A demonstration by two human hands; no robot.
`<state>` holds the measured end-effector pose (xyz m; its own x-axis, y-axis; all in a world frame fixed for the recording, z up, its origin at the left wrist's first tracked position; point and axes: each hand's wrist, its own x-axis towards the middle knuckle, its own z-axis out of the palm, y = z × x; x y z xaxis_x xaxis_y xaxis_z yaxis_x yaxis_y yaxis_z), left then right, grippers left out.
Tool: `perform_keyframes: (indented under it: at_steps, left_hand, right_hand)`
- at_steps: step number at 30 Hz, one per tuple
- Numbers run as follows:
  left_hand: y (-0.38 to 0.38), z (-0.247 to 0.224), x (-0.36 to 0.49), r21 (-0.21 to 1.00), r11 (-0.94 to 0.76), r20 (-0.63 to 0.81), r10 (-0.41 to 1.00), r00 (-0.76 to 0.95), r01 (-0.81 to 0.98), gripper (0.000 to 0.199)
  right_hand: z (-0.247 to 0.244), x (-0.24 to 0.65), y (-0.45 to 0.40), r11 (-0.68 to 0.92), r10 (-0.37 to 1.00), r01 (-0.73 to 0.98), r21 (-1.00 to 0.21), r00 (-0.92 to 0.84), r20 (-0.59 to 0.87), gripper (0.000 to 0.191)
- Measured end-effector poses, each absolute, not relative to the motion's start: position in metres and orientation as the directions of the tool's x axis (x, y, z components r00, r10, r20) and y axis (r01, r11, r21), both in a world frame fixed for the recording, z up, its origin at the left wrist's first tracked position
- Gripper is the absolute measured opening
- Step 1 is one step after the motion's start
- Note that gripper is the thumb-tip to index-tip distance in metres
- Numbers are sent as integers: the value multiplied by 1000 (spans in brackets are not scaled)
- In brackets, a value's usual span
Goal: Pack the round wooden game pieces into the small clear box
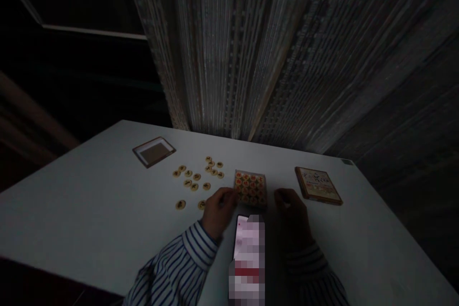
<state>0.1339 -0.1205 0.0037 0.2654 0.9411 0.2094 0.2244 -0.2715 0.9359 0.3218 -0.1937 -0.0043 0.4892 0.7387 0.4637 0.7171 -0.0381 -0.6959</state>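
A small box (266, 191) holds rows of round Chinese chess pieces (245, 183) with red characters. At its left edge is my left hand (219, 208), its fingers curled together and partly over the near left corner. Whatever they pinch, if anything, is hidden. My right hand (294, 215) rests just right of the box, fingers loosely curled in, with nothing visible in them. Loose pieces with dark characters (197, 177) lie scattered left of the box, one (202, 205) partly behind my left hand.
A phone with a lit, partly blurred screen (241, 244) lies in front of the box. To the right sits a flat printed case (319, 185); a framed lid or tray (154, 152) lies at the back left. A string curtain (229, 57) hangs behind the white table (89, 191).
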Motion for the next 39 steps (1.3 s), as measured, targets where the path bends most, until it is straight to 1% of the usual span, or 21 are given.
perform_keyframes:
  at_steps: [5, 9, 13, 22, 27, 31, 36, 39]
  left_hand:
    - [-126, 11, 127, 930, -304, 227, 918, 325, 208, 16]
    - [-131, 16, 116, 895, -361, 253, 894, 369, 260, 16]
    - [-135, 14, 102, 879, -380, 245, 878, 410, 287, 14]
    - [-136, 13, 62, 868, -381, 265, 897, 353, 318, 17]
    - [-132, 13, 45, 853, -364, 261, 918, 297, 375, 20]
    - [-126, 14, 34, 859, -345, 259, 930, 261, 379, 21]
    - [-111, 21, 23, 859, -353, 310, 935, 170, 371, 21]
    - [-97, 28, 21, 844, -383, 350, 924, 156, 374, 22]
  right_hand:
    - [-6, 321, -194, -21, 732, 732, -681, 475, 488, 17]
    - [-3, 320, -194, -9, 745, 742, -670, 452, 491, 19]
    - [0, 320, -194, -8, 753, 736, -677, 450, 480, 22]
    - [8, 316, -193, 17, 781, 746, -665, 406, 475, 26]
    - [13, 309, -190, 53, 806, 767, -639, 345, 480, 26]
    - [21, 302, -189, 90, 819, 785, -612, 291, 494, 27]
    - [31, 295, -188, 115, 849, 807, -579, 223, 480, 26]
    - [36, 293, -185, 134, 867, 821, -554, 173, 466, 25]
